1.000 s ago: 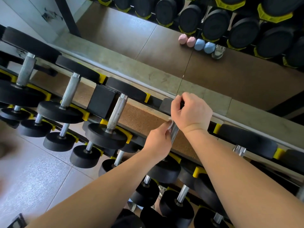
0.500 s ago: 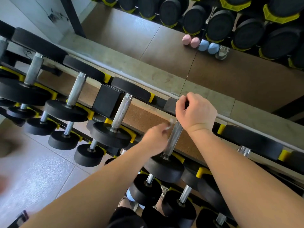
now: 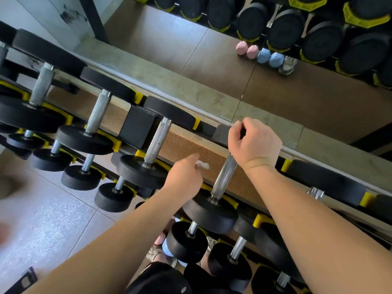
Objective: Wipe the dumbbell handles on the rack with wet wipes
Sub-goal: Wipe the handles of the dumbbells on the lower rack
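Top tier of rack (image 3: pixel 135 128), seen from above. R. hand (image 3: pixel 254 143) clenched round far end of a dumbbell (image 3: pixel 212 215), whose knurled steel handle (image 3: pixel 223 177) shows bare below the wrist. L. hand (image 3: pixel 184 177) pinches a crumpled white wet wipe (image 3: pixel 202 165) just left of handle, not touching it.

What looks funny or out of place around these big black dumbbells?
Small pink dumbbells and pale blue dumbbells, seen in the mirror, sit on the brown floor beside a grey shoe, not on the black steel rack with the big black dumbbells. That looks out of place.
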`<state>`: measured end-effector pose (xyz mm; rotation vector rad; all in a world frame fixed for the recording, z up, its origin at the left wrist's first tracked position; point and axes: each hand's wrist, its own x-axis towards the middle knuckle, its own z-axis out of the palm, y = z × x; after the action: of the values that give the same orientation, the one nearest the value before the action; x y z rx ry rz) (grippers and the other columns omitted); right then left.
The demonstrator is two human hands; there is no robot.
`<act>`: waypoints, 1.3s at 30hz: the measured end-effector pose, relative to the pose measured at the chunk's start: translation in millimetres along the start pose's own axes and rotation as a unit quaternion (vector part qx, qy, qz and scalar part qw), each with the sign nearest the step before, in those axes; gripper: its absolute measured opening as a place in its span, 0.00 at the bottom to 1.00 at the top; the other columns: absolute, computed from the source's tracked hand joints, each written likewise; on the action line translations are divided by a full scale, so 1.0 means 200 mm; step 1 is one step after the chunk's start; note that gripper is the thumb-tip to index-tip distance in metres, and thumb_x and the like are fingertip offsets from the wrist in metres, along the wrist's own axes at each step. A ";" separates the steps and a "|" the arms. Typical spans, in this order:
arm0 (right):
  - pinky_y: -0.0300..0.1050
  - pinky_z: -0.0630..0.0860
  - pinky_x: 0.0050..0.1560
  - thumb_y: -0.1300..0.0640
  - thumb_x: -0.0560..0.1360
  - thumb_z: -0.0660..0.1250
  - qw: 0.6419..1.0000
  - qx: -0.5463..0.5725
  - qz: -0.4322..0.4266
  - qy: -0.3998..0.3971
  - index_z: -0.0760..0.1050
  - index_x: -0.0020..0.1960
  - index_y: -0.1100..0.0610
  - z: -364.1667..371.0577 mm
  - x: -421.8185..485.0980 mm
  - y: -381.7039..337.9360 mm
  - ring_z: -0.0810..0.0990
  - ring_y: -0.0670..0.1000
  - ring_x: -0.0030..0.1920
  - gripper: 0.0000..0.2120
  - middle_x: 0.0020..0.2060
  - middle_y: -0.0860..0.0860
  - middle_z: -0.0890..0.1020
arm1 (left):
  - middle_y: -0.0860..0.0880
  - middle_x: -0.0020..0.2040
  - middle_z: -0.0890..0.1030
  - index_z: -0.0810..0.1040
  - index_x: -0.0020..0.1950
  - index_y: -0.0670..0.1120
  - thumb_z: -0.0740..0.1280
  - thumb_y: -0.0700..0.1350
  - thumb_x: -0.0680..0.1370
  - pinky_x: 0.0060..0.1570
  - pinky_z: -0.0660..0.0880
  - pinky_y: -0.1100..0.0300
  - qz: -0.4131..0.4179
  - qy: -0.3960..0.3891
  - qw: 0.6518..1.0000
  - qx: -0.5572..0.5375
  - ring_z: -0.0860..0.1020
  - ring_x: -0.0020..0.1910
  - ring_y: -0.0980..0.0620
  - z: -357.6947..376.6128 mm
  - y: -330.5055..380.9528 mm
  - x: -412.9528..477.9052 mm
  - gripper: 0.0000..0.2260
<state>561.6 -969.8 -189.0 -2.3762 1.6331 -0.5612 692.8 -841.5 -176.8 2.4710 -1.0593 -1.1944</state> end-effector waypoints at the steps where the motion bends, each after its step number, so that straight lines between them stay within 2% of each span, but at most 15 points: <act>1: 0.43 0.69 0.26 0.47 0.81 0.54 1.000 -0.002 0.000 0.000 0.67 0.34 0.50 0.00 0.00 0.00 0.69 0.51 0.27 0.18 0.27 0.46 0.70 | 0.47 0.66 0.79 0.66 0.80 0.52 0.58 0.39 0.85 0.38 0.79 0.65 -0.008 0.004 1.000 -0.025 0.80 0.44 0.57 0.04 0.02 0.01 0.23; 5: 0.38 0.62 0.27 0.47 0.82 0.54 1.000 -0.011 0.001 0.003 0.67 0.34 0.49 0.00 0.00 0.00 0.67 0.47 0.26 0.18 0.27 0.45 0.69 | 0.47 0.66 0.79 0.65 0.80 0.55 0.55 0.43 0.87 0.46 0.78 0.62 0.045 -0.055 0.995 -0.073 0.79 0.50 0.54 0.22 0.15 -0.05 0.20; 8: 0.37 0.55 0.30 0.47 0.81 0.55 1.000 -0.011 0.004 0.006 0.65 0.34 0.49 -0.01 0.00 0.00 0.62 0.46 0.26 0.18 0.27 0.45 0.67 | 0.49 0.61 0.79 0.66 0.79 0.56 0.53 0.44 0.87 0.44 0.77 0.60 0.055 -0.070 0.994 -0.065 0.80 0.49 0.53 0.19 0.13 -0.09 0.20; 12: 0.38 0.58 0.28 0.47 0.81 0.55 1.000 -0.013 0.002 0.006 0.67 0.34 0.50 0.00 0.00 0.01 0.66 0.49 0.26 0.18 0.27 0.46 0.69 | 0.51 0.54 0.80 0.72 0.75 0.54 0.54 0.40 0.86 0.36 0.71 0.64 0.060 -0.141 0.988 -0.031 0.77 0.40 0.56 0.04 -0.01 -0.17 0.20; 15: 0.40 0.63 0.26 0.49 0.81 0.56 1.000 -0.014 0.002 0.012 0.67 0.33 0.51 0.00 0.00 0.00 0.68 0.51 0.26 0.18 0.27 0.47 0.70 | 0.53 0.52 0.78 0.74 0.73 0.50 0.56 0.38 0.86 0.30 0.72 0.67 -0.009 -0.070 0.995 -0.070 0.76 0.36 0.58 -0.03 -0.03 -0.10 0.18; 18: 0.41 0.65 0.26 0.49 0.81 0.56 1.000 -0.015 0.001 0.009 0.66 0.33 0.51 0.00 0.00 0.00 0.68 0.51 0.26 0.18 0.27 0.47 0.69 | 0.52 0.53 0.78 0.68 0.79 0.52 0.56 0.37 0.85 0.34 0.79 0.62 -0.061 -0.010 0.995 -0.079 0.81 0.41 0.54 -0.01 -0.03 0.01 0.23; 20: 0.40 0.63 0.26 0.49 0.81 0.56 1.000 -0.017 0.000 0.008 0.66 0.33 0.51 0.00 0.00 0.00 0.68 0.51 0.26 0.18 0.27 0.47 0.70 | 0.51 0.57 0.77 0.65 0.81 0.54 0.56 0.37 0.85 0.36 0.80 0.61 -0.043 -0.042 0.992 -0.111 0.83 0.43 0.50 0.06 0.05 0.02 0.25; 23: 0.38 0.61 0.27 0.48 0.81 0.56 1.000 -0.013 0.000 0.009 0.68 0.34 0.52 0.00 0.00 0.01 0.68 0.51 0.27 0.18 0.28 0.48 0.71 | 0.47 0.71 0.75 0.62 0.82 0.56 0.53 0.42 0.87 0.44 0.79 0.60 0.017 -0.079 0.988 -0.135 0.81 0.52 0.51 0.20 0.18 -0.05 0.23; 25: 0.38 0.61 0.27 0.48 0.81 0.56 1.000 -0.016 -0.002 0.010 0.68 0.34 0.51 0.00 0.00 0.01 0.68 0.51 0.26 0.18 0.28 0.48 0.71 | 0.48 0.66 0.77 0.60 0.82 0.56 0.53 0.43 0.87 0.40 0.77 0.61 0.025 -0.073 0.989 -0.123 0.81 0.49 0.51 0.24 0.21 -0.08 0.23; 27: 0.37 0.58 0.28 0.49 0.81 0.56 1.000 -0.017 -0.003 0.014 0.67 0.34 0.51 0.00 0.00 0.01 0.66 0.50 0.26 0.18 0.27 0.48 0.70 | 0.48 0.56 0.79 0.65 0.79 0.55 0.54 0.39 0.86 0.39 0.78 0.59 0.046 -0.078 0.992 -0.090 0.80 0.43 0.52 0.19 0.16 -0.10 0.23; 29: 0.38 0.57 0.28 0.49 0.81 0.56 1.000 -0.015 -0.002 0.015 0.67 0.34 0.51 0.00 0.00 0.01 0.66 0.50 0.26 0.18 0.27 0.47 0.70 | 0.47 0.51 0.79 0.68 0.77 0.55 0.54 0.34 0.83 0.40 0.77 0.56 0.071 -0.137 0.988 -0.026 0.79 0.40 0.51 0.10 0.08 -0.13 0.26; 32: 0.39 0.61 0.26 0.49 0.81 0.56 1.000 -0.011 -0.002 0.014 0.67 0.34 0.51 0.01 0.00 0.01 0.68 0.51 0.26 0.18 0.27 0.47 0.70 | 0.49 0.61 0.79 0.74 0.73 0.55 0.54 0.32 0.82 0.49 0.80 0.58 0.054 -0.187 0.981 -0.016 0.81 0.51 0.52 -0.03 0.00 -0.17 0.26; 35: 0.41 0.64 0.26 0.49 0.81 0.56 1.000 -0.009 -0.001 0.014 0.67 0.33 0.52 0.01 0.00 0.00 0.68 0.52 0.27 0.18 0.27 0.47 0.69 | 0.53 0.59 0.78 0.73 0.75 0.51 0.57 0.37 0.85 0.36 0.79 0.63 -0.007 -0.084 0.992 -0.095 0.81 0.43 0.56 -0.11 0.01 -0.08 0.20; 37: 0.42 0.65 0.25 0.49 0.81 0.56 1.000 -0.011 -0.001 0.015 0.66 0.33 0.52 0.01 0.00 0.00 0.68 0.52 0.27 0.18 0.27 0.47 0.69 | 0.54 0.61 0.78 0.70 0.78 0.52 0.57 0.39 0.86 0.34 0.78 0.64 -0.026 -0.005 0.991 -0.130 0.81 0.43 0.56 -0.09 0.04 0.01 0.21; 39: 0.42 0.62 0.25 0.49 0.81 0.56 1.000 -0.015 -0.001 0.015 0.66 0.33 0.52 0.01 0.00 0.00 0.68 0.52 0.26 0.18 0.27 0.47 0.69 | 0.54 0.66 0.75 0.67 0.80 0.55 0.55 0.38 0.85 0.33 0.79 0.67 -0.020 0.005 0.988 -0.151 0.81 0.43 0.58 -0.01 0.12 0.05 0.24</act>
<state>561.9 -970.4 -190.8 -2.4026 1.6626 -0.5807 685.5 -865.0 -171.0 2.2703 -0.7651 -1.2495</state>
